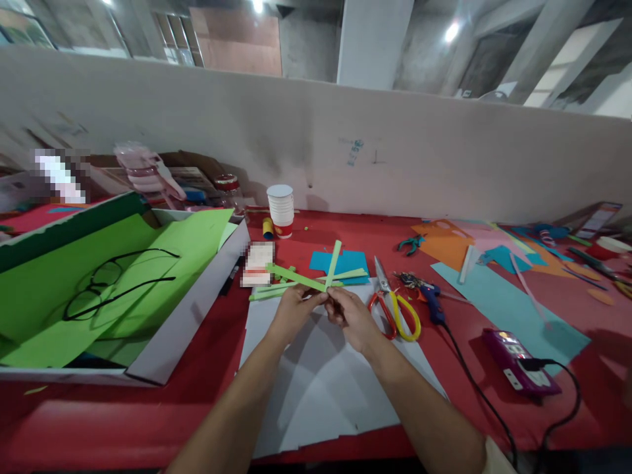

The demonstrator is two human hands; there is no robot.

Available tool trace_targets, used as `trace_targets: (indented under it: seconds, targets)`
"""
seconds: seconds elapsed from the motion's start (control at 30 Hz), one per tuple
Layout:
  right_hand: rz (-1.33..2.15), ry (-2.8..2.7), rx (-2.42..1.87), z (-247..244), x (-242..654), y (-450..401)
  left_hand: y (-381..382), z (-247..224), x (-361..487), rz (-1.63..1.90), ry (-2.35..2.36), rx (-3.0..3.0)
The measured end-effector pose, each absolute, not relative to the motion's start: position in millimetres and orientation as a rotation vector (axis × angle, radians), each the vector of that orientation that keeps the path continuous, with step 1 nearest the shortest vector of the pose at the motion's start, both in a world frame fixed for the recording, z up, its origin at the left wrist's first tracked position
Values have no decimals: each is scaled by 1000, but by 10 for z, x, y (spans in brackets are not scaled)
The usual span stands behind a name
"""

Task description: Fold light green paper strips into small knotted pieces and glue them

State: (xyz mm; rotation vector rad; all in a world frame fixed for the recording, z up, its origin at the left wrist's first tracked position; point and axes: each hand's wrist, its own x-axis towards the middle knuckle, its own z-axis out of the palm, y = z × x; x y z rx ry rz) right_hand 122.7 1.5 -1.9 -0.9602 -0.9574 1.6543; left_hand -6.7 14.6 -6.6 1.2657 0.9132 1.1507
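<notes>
Over the white paper sheets point(296, 401), my two hands meet at the joint of a green paper strip point(296, 278). One arm of the strip points up and the other runs out to the left. My left hand point(296, 309) is closed, pinching it near the joint. My right hand point(349, 315) pinches the same spot from the right, its fingers curled. More light green strips point(271, 289) lie just behind my hands, beside blue paper point(353, 262). Scissors point(394, 306) with red and yellow handles rest right of my right hand.
At left a white box point(192, 329) holds green sheets and glasses point(106, 283). Paper cups point(280, 207) stand at the back. On the right are a glue gun point(432, 303), a purple power strip point(518, 362) with cords, teal pliers point(411, 244) and a light blue sheet point(508, 309).
</notes>
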Motion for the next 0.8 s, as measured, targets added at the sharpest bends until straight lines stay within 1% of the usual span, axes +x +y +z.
trace_targets:
  seconds: [0.3,0.47,0.57,0.8]
  targets:
    - [1609,-837,-973,-13,1217,21,131,-24,-50,1268,967,1312]
    - [1680,-846,-935,52,1253,24,137,-21,-73,1244,867,1191]
    - [1743,-798,-915,62,1281,43,122,-6,-68,1300,809,1085]
    - [1791,-769,-961,11,1312,63,116,-1,-110,1291,777,1063]
